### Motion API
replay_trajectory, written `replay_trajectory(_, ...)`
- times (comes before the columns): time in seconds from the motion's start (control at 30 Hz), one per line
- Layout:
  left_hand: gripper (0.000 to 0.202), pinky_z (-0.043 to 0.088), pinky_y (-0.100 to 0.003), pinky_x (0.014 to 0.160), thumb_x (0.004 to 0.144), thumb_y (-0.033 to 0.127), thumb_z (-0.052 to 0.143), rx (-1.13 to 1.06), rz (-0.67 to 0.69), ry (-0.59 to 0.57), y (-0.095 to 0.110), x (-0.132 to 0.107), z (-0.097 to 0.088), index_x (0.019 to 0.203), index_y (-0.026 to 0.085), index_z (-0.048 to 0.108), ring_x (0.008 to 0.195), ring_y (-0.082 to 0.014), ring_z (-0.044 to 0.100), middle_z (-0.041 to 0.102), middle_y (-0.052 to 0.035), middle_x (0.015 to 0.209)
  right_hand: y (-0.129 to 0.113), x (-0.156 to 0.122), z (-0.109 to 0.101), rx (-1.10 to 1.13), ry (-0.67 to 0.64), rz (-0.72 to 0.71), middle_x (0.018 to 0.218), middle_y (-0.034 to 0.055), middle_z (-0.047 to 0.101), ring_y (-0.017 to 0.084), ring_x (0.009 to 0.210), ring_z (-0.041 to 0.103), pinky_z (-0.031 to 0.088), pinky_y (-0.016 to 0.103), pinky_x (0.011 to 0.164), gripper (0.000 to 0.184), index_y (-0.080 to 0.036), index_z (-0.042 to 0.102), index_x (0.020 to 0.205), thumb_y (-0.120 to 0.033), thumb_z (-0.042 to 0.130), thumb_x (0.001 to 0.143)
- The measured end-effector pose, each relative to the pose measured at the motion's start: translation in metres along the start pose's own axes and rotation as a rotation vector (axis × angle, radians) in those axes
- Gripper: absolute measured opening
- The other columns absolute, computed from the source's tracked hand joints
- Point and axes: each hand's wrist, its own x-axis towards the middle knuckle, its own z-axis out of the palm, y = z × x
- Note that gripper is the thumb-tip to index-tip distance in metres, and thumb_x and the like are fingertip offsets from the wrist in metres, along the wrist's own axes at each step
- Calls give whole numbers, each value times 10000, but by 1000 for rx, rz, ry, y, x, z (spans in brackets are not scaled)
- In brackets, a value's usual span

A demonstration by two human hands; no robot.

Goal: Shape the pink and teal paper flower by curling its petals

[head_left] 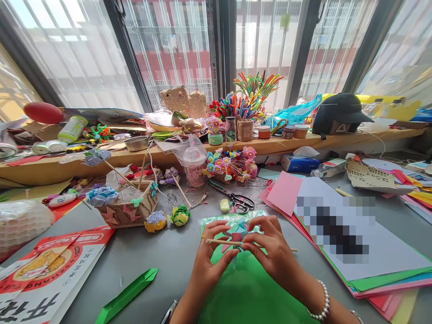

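Green paper (pixel 249 288) lies nearest, spread on the grey table (pixel 162 256) under both forearms. Above it the left hand (pixel 211 256) and the right hand (pixel 270 249) meet over a small paper flower (pixel 237 235) of pink and blue folds. Both hands are closed in a pinch: the left thumb and fingers grip a thin wooden stick (pixel 221 242) that runs level across, its far end showing beyond the right hand, and the right fingers press on the flower where it sits on the stick. A bead bracelet (pixel 323 302) circles the right wrist.

Just beyond the hands lie scissors (pixel 238 201), and to their left a yellow-green paper flower (pixel 179 215) and a purple one (pixel 155 220), near a woven basket (pixel 130 209) that holds more sticks and flowers. A folded green strip (pixel 126 294) rests at lower left. Sheets of coloured paper (pixel 371 265) are stacked at the right, a pink sheet (pixel 284 192) on top. A black cap (pixel 339 114) sits on the window ledge.
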Motion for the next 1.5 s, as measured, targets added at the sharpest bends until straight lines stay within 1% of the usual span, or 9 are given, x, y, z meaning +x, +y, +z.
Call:
replay_trajectory(0.13, 298, 454, -394, 869, 742, 321, 600, -59, -58, 4, 1, -1, 0, 1011, 205, 551, 1050, -256, 509, 469, -93, 1150, 1, -1, 1, -27, 25, -21, 870, 66, 524, 201, 824, 471, 445, 343, 705, 144, -190, 640, 779, -208, 511, 840)
replay_trajectory(0.27, 466, 458, -372, 851, 753, 319, 596, -179, -175, 3, 3, 0, 0, 1174, 258, 407, 959, -215, 577, 463, -85, 1195, 0, -2, 1, -41, 45, -38, 867, 66, 528, 197, 817, 472, 447, 342, 704, 129, -182, 635, 785, -188, 516, 834)
replay_trajectory(0.43, 666, 420, -385, 901, 655, 334, 691, -299, -284, -71, -1, 2, -1, 1238, 273, 375, 1006, -231, 558, 468, -87, 1237, -1, -2, 1, -33, 59, -37, 888, 64, 532, 200, 843, 478, 448, 342, 720, 109, -202, 634, 799, -163, 533, 816)
replay_trajectory(0.5, 613, 404, -395, 924, 663, 320, 687, -349, -354, -145, -2, 2, -2, 1214, 274, 422, 1046, -232, 537, 532, -68, 1172, -1, -2, 1, -29, 58, -42, 904, 66, 529, 204, 862, 474, 446, 343, 732, 100, -198, 626, 789, -145, 543, 804)
replay_trajectory(0.6, 428, 416, -398, 919, 686, 278, 671, -376, -430, -229, -1, 2, -3, 1090, 240, 534, 1094, -237, 504, 594, -60, 1081, -1, -2, 1, -31, 57, -40, 918, 68, 522, 206, 872, 472, 446, 346, 735, 100, -196, 620, 790, -139, 538, 803)
replay_trajectory(0.8, 347, 493, -346, 774, 641, 307, 702, -391, -489, -170, 3, 3, 0, 947, 189, 588, 982, -232, 561, 619, -70, 1001, -2, -2, 1, -31, 31, -17, 927, 69, 510, 209, 880, 468, 445, 346, 736, 104, -201, 618, 801, -144, 531, 808)
replay_trajectory(0.97, 322, 491, -331, 771, 636, 305, 709, -412, -520, -144, 4, 2, 1, 910, 187, 586, 934, -202, 573, 610, -55, 994, -1, -2, 0, -27, 8, 0, 929, 71, 505, 211, 882, 469, 443, 346, 739, 87, -194, 610, 788, -135, 545, 796)
replay_trajectory(1.3, 316, 477, -346, 792, 640, 306, 703, -384, -540, -141, 8, 1, 3, 909, 196, 580, 972, -221, 564, 607, -66, 1044, -1, -2, 0, -33, 5, 14, 930, 72, 504, 217, 890, 484, 445, 354, 742, 73, -196, 594, 779, -143, 547, 795)
replay_trajectory(1.5, 323, 482, -326, 771, 645, 292, 701, -391, -528, -148, 6, 1, 2, 922, 186, 574, 927, -202, 572, 610, -54, 963, 0, -2, 0, -25, 8, 17, 926, 73, 495, 216, 883, 470, 440, 348, 736, 70, -182, 590, 763, -123, 557, 781)
